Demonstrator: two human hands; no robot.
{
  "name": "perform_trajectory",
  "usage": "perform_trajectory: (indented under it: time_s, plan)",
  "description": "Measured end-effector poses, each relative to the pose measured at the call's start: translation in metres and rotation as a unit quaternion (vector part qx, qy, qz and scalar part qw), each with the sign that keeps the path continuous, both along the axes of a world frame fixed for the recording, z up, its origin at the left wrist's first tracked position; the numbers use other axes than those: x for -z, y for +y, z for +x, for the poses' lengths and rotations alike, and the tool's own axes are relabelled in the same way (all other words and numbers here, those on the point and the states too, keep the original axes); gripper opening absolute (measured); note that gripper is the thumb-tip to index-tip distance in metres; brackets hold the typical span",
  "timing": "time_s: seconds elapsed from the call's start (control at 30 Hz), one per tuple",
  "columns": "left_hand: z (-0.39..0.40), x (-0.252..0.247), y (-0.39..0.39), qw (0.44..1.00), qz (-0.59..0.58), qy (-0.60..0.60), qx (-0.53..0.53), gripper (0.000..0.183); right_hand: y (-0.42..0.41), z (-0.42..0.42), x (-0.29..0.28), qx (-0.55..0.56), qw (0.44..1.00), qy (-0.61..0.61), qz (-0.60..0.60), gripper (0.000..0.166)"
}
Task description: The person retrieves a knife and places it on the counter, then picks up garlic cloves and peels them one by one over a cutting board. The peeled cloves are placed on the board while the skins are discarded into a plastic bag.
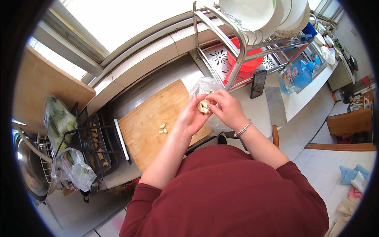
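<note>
My left hand (195, 117) cradles a partly broken garlic bulb (203, 106) with cloves showing. My right hand (225, 109), with a bracelet at the wrist, pinches the bulb from the right with thumb and fingers. Both hands are above the right part of a wooden cutting board (145, 118). Several peeled garlic cloves (162, 126) lie on the board, left of my left forearm. Behind and under the hands sits a clear plastic bag (204, 84) with some whitish pieces in it, partly hidden by my fingers.
A cleaver (276, 106) lies at the counter's edge on the right, beside a propped phone (258, 84) and a blue detergent bottle (297, 75). A metal dish rack (242, 53) holds plates over a red basin (251, 59). Bagged vegetables (60, 121) lie left, near a black stove grate (88, 130).
</note>
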State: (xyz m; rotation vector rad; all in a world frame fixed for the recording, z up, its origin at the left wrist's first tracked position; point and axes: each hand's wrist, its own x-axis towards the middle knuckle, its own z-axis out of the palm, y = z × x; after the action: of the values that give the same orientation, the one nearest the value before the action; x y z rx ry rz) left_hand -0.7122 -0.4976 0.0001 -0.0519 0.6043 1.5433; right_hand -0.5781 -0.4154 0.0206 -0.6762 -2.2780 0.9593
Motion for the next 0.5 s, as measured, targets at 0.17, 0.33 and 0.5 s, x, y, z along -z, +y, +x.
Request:
perform_trajectory:
  time_s: [0.17, 0.33, 0.5]
  plan:
    - [0.005, 0.013, 0.007, 0.997, 0.02, 0.057, 0.038, 0.033, 0.003, 0.007, 0.003, 0.018, 0.997, -0.053, 0.053, 0.021]
    - [0.013, 0.005, 0.009, 0.996, -0.006, 0.077, 0.048, 0.027, 0.01, 0.01, 0.008, 0.023, 0.999, -0.02, -0.043, 0.014]
    - [0.019, -0.008, 0.007, 0.979, -0.046, 0.191, 0.052, 0.028, 0.014, 0.012, 0.017, 0.035, 0.982, 0.035, -0.183, 0.014]
